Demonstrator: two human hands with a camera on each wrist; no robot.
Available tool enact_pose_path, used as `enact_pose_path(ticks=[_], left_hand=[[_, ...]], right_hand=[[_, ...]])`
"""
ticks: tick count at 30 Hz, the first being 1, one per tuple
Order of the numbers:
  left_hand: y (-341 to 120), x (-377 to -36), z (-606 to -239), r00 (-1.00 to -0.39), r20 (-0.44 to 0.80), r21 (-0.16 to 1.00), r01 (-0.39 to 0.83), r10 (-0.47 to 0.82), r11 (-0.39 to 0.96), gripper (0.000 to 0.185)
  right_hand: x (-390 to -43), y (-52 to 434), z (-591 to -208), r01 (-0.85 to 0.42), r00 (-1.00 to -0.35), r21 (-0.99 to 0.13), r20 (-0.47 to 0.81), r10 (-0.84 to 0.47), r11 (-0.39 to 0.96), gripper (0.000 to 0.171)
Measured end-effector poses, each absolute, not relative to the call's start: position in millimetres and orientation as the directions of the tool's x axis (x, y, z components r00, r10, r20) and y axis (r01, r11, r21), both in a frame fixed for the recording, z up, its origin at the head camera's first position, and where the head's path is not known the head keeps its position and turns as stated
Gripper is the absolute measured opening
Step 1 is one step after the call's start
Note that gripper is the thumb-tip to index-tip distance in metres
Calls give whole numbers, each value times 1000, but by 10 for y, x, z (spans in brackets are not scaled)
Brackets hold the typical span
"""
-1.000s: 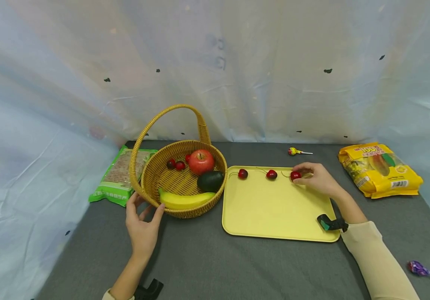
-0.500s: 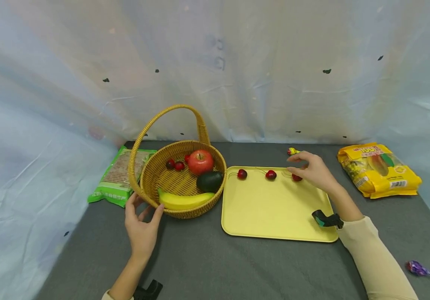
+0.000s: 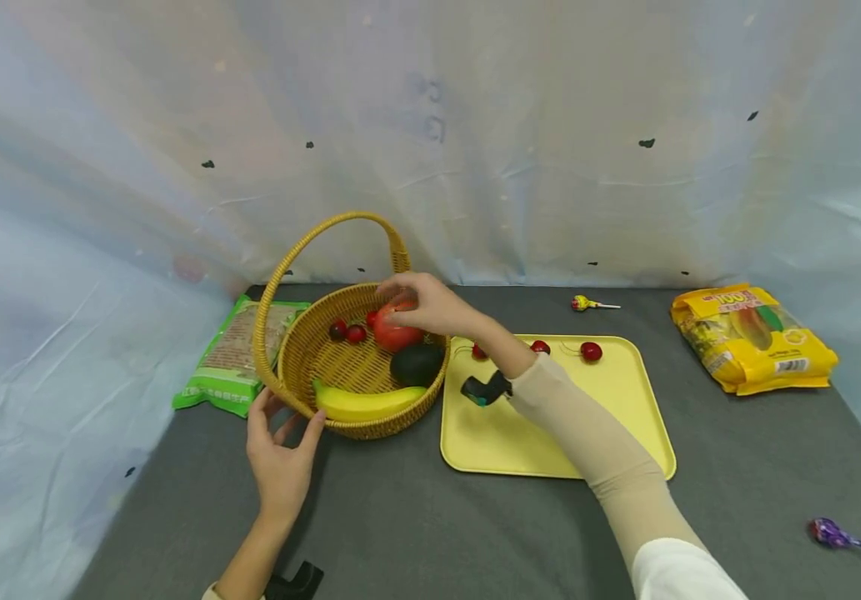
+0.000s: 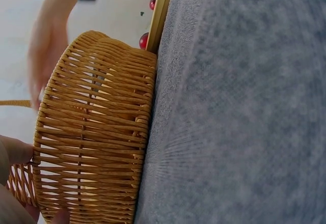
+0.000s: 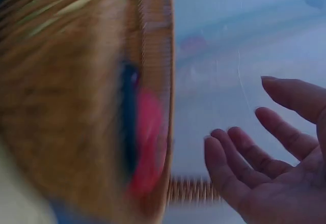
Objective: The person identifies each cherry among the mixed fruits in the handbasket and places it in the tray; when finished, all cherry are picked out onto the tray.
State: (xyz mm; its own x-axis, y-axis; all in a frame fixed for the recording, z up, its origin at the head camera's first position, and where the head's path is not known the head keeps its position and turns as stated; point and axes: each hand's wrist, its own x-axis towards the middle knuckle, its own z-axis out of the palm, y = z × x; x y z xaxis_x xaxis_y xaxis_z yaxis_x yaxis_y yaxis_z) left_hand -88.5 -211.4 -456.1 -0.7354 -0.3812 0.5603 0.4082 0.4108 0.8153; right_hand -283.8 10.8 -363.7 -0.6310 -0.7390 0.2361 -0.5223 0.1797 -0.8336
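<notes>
My right hand (image 3: 433,308), spread, empty, has left the tray (image 3: 475,433) for the wicker basket (image 3: 370,429) my left hand (image 3: 277,458) pinches; three cherries (image 3: 591,352) line the tray's far edge, three remain inside.

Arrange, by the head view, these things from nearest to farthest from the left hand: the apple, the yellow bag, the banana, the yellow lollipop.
1. Banana: near side of the basket.
2. Apple: farther back in the basket, partly covered by the right hand.
3. Yellow lollipop: beyond the tray.
4. Yellow bag: far right, past the tray.
</notes>
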Motion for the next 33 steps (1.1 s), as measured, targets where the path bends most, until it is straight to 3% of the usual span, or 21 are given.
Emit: enact_pose_path(ticks=[8, 13, 18, 33], left_hand=[[-2133, -870, -4545, -730, 568, 803, 388, -381, 452, 71], [-2186, -900, -4633, -745, 556, 806, 375, -368, 459, 71], [-2196, -898, -4636, -754, 550, 815, 392, -358, 427, 69], [-2083, -849, -4484, -732, 577, 794, 398, -363, 459, 67]], right_hand=[[-2906, -751, -3620, -379, -641, -881, 29, -767, 284, 43], [-2955, -996, -3791, -235, -699, -918, -68, -712, 318, 46], [-2985, -1092, -3945, -143, -717, -937, -124, -686, 319, 50], [-2926, -1098, -4004, -143, -696, -917, -174, -697, 372, 43]])
